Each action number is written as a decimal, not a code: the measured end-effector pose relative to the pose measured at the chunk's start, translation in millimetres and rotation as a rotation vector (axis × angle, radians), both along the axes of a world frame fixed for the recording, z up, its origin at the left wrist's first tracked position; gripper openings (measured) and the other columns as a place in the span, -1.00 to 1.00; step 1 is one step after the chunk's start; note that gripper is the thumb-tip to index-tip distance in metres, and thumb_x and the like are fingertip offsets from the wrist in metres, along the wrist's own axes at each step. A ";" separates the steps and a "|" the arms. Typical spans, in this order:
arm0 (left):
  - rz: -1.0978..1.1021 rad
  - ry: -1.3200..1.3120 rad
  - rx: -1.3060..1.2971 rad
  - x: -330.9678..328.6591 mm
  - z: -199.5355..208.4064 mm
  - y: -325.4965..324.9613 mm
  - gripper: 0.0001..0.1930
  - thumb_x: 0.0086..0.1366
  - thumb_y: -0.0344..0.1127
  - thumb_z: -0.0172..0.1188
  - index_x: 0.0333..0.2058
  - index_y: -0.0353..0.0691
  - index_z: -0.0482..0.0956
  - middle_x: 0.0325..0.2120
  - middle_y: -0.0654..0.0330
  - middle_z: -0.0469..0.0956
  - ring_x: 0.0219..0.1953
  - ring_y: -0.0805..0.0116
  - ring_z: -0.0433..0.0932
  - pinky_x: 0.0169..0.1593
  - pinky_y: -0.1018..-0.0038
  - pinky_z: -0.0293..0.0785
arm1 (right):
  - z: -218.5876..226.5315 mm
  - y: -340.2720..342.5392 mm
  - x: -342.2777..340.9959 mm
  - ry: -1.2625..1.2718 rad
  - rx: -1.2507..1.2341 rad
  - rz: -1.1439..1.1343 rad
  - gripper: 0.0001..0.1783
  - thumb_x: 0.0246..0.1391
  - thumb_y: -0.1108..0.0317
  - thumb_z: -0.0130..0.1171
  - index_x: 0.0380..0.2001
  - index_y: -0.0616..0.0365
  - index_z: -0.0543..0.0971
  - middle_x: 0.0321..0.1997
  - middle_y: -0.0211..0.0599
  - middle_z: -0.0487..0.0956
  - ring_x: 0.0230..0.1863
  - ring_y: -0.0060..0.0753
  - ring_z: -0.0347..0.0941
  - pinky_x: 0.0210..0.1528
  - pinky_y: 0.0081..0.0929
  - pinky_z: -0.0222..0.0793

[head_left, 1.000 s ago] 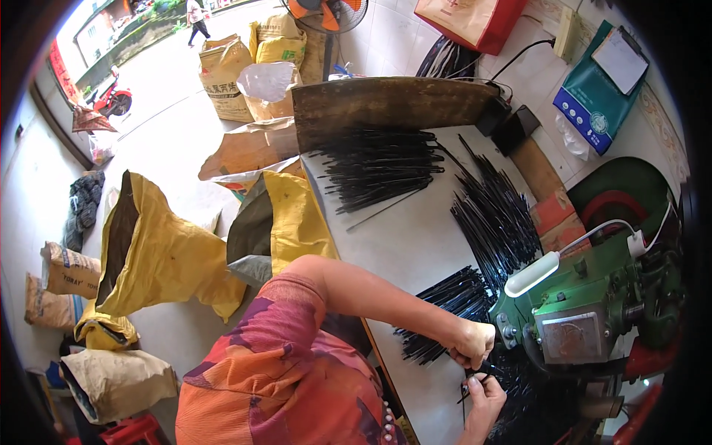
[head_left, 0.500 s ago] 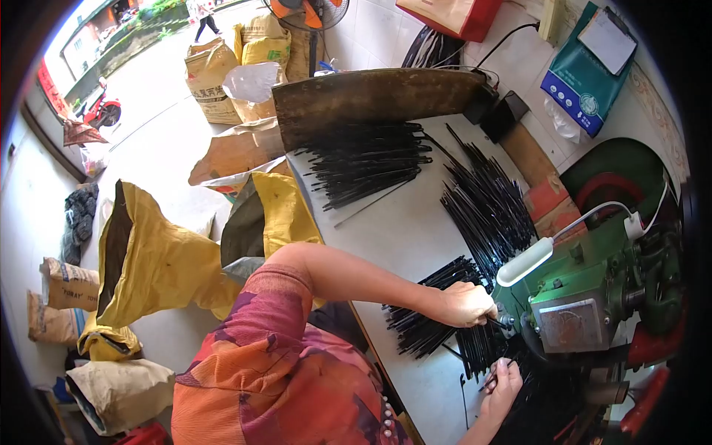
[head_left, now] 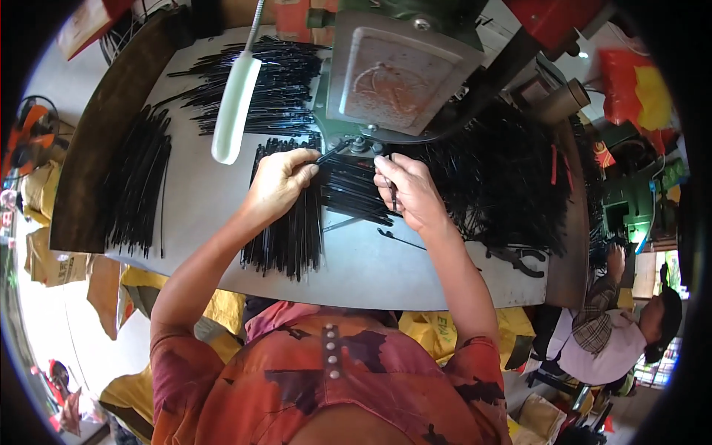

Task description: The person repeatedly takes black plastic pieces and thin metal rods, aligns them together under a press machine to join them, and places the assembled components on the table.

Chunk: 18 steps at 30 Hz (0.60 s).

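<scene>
At the foot of the green machine (head_left: 404, 63), my left hand (head_left: 280, 185) pinches the end of a thin black rod (head_left: 331, 153) between thumb and fingers. The rod's tip points toward the small metal fittings (head_left: 357, 144) under the machine head. To the right of those fittings, my right hand (head_left: 411, 191) is closed around a thin dark piece (head_left: 391, 195), partly hidden by the fingers. Below my left wrist lies a bundle of black rods (head_left: 282, 241). Another layer of black rods (head_left: 356, 193) fans out between my hands, and a single hooked rod (head_left: 400, 238) lies near my right wrist.
Pliers (head_left: 515, 259) rest by a large tangled heap of black rods (head_left: 497, 178) at the right. More rod piles (head_left: 137, 185) lie to the left, beside a curved wooden board (head_left: 89, 148). A white lamp (head_left: 236, 111) hangs low. A co-worker (head_left: 604, 334) sits far right.
The view has swung round to face the machine, so the table and piles sit differently in the picture. Both hands remain by the machine's fittings, now at about the same height.
</scene>
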<state>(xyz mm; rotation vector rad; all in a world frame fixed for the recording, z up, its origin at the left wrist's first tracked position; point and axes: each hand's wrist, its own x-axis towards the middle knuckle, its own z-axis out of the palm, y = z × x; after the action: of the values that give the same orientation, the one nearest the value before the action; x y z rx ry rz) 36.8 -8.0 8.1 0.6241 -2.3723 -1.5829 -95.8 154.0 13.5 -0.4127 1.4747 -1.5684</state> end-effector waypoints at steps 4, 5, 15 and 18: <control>0.002 0.006 0.021 0.1 0.8 11.2 -0.79 0.14 -0.42 0.02 -0.22 -0.29 0.45 -0.70 0.34 0.33 -0.75 0.67 0.22 -0.69 0.72 0.17 | -0.9 4.1 4.5 -0.009 0.007 -0.022 -0.76 0.01 0.24 -0.01 -0.50 0.22 0.37 -0.65 -0.49 0.30 -0.72 -0.79 0.12 -0.79 -0.80 -0.07; 0.005 0.002 0.030 2.3 4.2 12.3 -0.79 0.12 -0.44 0.03 -0.24 -0.33 0.45 -0.67 0.28 0.38 -0.68 0.62 0.28 -0.58 0.67 0.25 | 2.3 2.6 7.3 0.006 0.014 -0.041 -0.77 0.02 0.25 -0.01 -0.54 0.18 0.34 -0.66 -0.51 0.28 -0.75 -0.79 0.08 -0.80 -0.80 -0.09; -0.018 0.065 -0.037 5.0 1.1 7.2 -0.79 0.13 -0.44 0.04 -0.23 -0.31 0.46 -0.66 0.37 0.35 -0.62 0.68 0.28 -0.61 0.74 0.22 | 3.5 -6.9 9.6 0.002 -0.017 -0.040 -0.76 0.03 0.24 -0.02 -0.57 0.13 0.30 -0.67 -0.52 0.26 -0.77 -0.81 0.04 -0.81 -0.81 -0.10; -0.003 0.062 -0.025 3.1 2.7 9.1 -0.79 0.12 -0.45 0.05 -0.23 -0.31 0.46 -0.64 0.36 0.36 -0.60 0.66 0.29 -0.57 0.72 0.26 | 3.8 -7.2 8.0 -0.005 -0.018 -0.041 -0.76 0.04 0.23 -0.02 -0.57 0.14 0.30 -0.67 -0.52 0.26 -0.77 -0.81 0.04 -0.81 -0.81 -0.10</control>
<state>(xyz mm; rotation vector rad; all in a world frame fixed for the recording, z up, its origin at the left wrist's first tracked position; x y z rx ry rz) 39.9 1.0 10.8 0.5584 -2.3457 -1.5484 -87.8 146.9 17.3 -0.3906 1.4748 -1.6145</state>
